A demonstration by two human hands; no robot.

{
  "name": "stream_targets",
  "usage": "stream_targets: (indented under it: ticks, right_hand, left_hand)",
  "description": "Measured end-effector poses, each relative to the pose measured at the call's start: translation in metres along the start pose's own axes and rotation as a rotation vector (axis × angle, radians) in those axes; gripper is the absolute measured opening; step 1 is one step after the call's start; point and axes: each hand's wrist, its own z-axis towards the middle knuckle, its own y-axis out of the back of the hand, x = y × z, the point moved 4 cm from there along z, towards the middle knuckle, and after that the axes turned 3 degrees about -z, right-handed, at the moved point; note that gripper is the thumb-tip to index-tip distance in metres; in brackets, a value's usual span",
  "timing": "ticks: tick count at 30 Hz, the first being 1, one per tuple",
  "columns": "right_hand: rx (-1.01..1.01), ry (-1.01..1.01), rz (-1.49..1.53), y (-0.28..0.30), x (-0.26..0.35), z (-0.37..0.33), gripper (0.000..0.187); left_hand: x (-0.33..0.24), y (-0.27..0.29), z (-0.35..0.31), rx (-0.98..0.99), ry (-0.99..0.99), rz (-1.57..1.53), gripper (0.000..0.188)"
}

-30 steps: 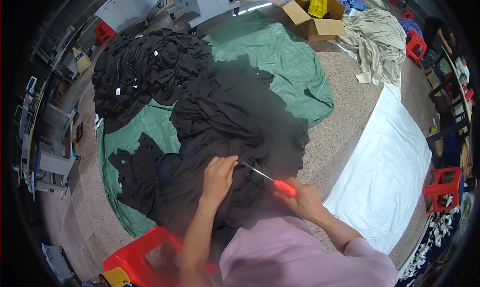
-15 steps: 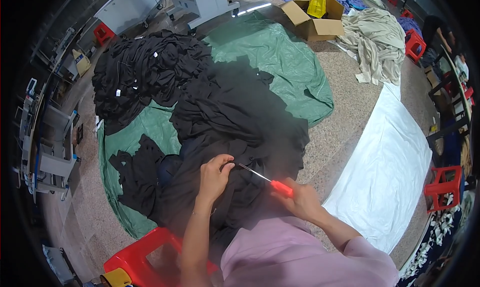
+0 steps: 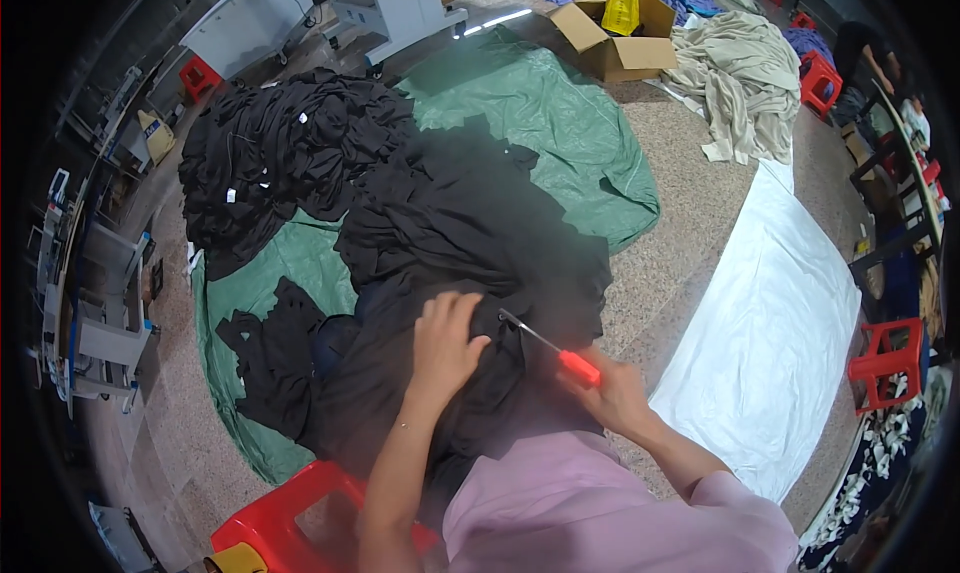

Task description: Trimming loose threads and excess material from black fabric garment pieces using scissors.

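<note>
Black cloth [image 3: 430, 228] lies heaped in front of me, reaching down to my lap. My left hand [image 3: 447, 348] rests over it, fingers loosely stretched and nothing visible between them. My right hand [image 3: 612, 391] grips a red-handled tool [image 3: 579, 366] with a thin metal shaft. Its narrow tip points up and left, at the cloth just right of my left hand. Whether the tip touches the cloth, I cannot make out; its exact kind is too small to tell.
A green tarp [image 3: 540, 103] spreads under the cloth, with another black garment pile [image 3: 285, 153] at far left. A red stool [image 3: 285, 513] stands near my left arm. White sheeting [image 3: 765, 323] covers floor at right; a cardboard box [image 3: 640, 58] and pale cloth pile [image 3: 740, 73] are beyond.
My left hand has opened from a pinch and shifted slightly right. The red-handled tool has moved a little to the right with my right hand.
</note>
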Motion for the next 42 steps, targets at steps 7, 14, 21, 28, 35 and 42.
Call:
stream_targets:
  ticks: [7,14,21,28,35,42]
  right_hand:
    - [0.019,-0.023,-0.060,0.005,-0.009,-0.003,0.031]
    - [0.046,-0.088,0.047,0.003,-0.001,-0.004,0.028]
    - [0.017,0.228,0.101,0.002,0.027,-0.010,0.051]
    - [0.209,0.323,0.278,-0.028,0.068,-0.016,0.038]
    - [0.134,0.333,0.305,-0.017,0.063,-0.010,0.036]
    - [-0.004,0.472,0.290,0.012,0.090,-0.003,0.075]
  left_hand:
    - [0.015,-0.049,0.009,0.025,-0.045,0.170,0.013]
    - [-0.022,0.004,-0.017,-0.266,-0.042,0.016,0.027]
    - [0.012,0.079,-0.163,-0.625,0.614,-0.351,0.008]
    - [0.011,0.045,-0.164,-0.431,0.313,0.202,0.038]
    - [0.001,0.058,-0.141,-0.500,0.240,0.165,0.025]
    - [-0.037,0.064,-0.101,-0.304,0.856,-1.695,0.020]
